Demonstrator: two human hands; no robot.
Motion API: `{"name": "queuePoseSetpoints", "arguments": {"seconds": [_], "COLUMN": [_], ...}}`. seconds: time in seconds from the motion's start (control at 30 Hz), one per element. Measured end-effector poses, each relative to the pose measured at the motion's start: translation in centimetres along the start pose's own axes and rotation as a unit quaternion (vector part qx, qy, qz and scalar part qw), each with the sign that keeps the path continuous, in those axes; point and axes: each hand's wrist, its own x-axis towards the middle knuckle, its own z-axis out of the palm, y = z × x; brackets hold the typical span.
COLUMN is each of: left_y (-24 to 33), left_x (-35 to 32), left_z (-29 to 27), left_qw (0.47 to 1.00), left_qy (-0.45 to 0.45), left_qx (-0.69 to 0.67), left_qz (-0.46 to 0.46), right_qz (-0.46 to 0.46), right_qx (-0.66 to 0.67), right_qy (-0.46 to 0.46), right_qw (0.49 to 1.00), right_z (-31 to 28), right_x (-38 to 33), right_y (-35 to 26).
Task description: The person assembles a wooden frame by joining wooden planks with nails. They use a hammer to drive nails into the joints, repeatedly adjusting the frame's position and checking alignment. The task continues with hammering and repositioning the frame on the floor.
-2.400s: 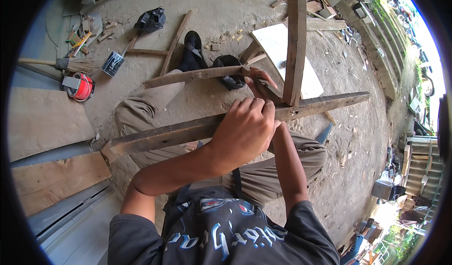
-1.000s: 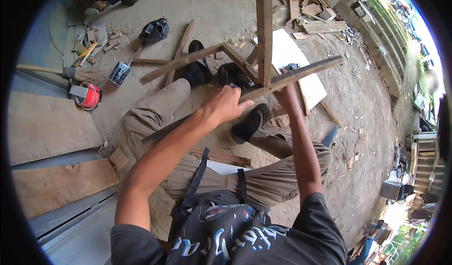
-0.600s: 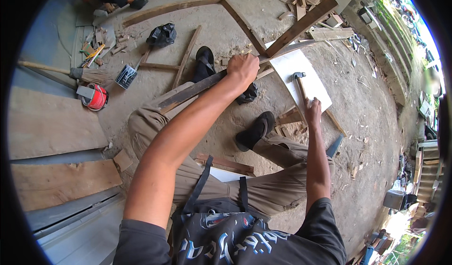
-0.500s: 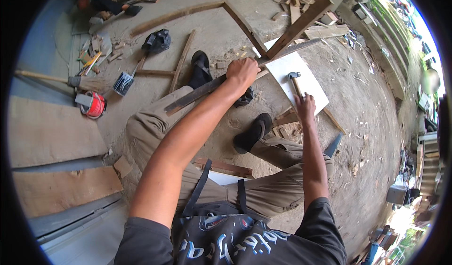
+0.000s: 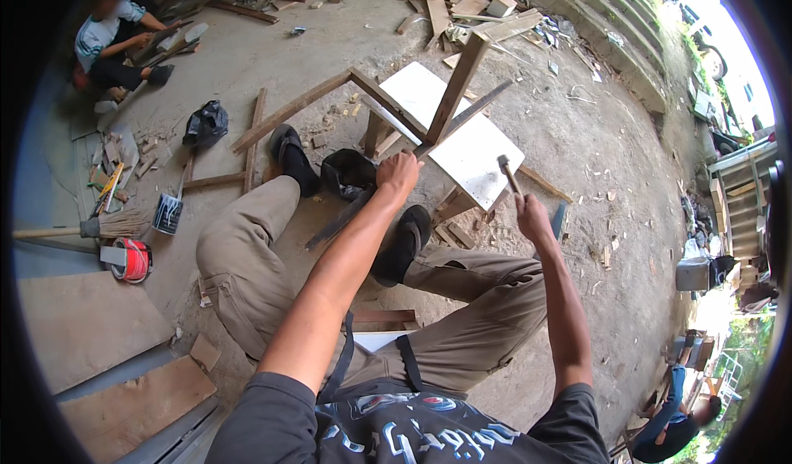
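My left hand [image 5: 399, 174] is closed around a dark wooden bar, part of a joined wooden frame [image 5: 458, 84] whose pieces meet just beyond my fingers. That joint rests over a white board [image 5: 483, 146] on low wooden supports. In my right hand [image 5: 535, 218] is a hammer [image 5: 512, 179], gripped by its wooden handle. The hammer's head is over the board's near right part, apart from the frame; I cannot tell whether it touches the board. A black plastic bag [image 5: 347, 169] lies beside my left hand.
A handsaw blade [image 5: 558, 220] stands right of my knee. Scrap wood [image 5: 462, 6] is heaped at the far side. At left are a broom [image 5: 124, 225], a red container [image 5: 130, 259] and a dark can [image 5: 167, 214]. Another person [image 5: 115, 39] sits far left; one more is lower right.
The view has shifted, so more of the white board shows. My right hand has tilted the hammer and holds it near the board's closer edge. My left hand keeps its grip on the frame.
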Motion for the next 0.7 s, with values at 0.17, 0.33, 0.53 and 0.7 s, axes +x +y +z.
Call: {"name": "queuePoseSetpoints", "arguments": {"seconds": [0.17,0.33,0.53,0.7], "left_y": [-0.5,-0.8,-0.2,-1.0], "left_x": [1.2,1.4,1.8,1.5], "left_z": [3.1,3.7,2.9,3.9], "left_qw": [0.999,0.999,0.999,0.999], "left_qy": [-0.021,-0.033,-0.046,-0.05], "left_qx": [0.03,0.017,-0.004,0.0], "left_qz": [0.017,0.014,0.015,0.003], "right_qz": [0.009,-0.094,-0.141,-0.07], "right_qx": [0.316,0.202,0.134,0.022], "right_qy": [0.014,0.085,0.136,0.014], "right_qw": [0.949,0.971,0.972,0.997], "right_z": [-10.9,-18.0,-21.7,-22.6], "right_x": [-2.9,-2.0,-0.5,-0.3], "right_y": [-8.4,-16.7,-22.2,-22.3]}}
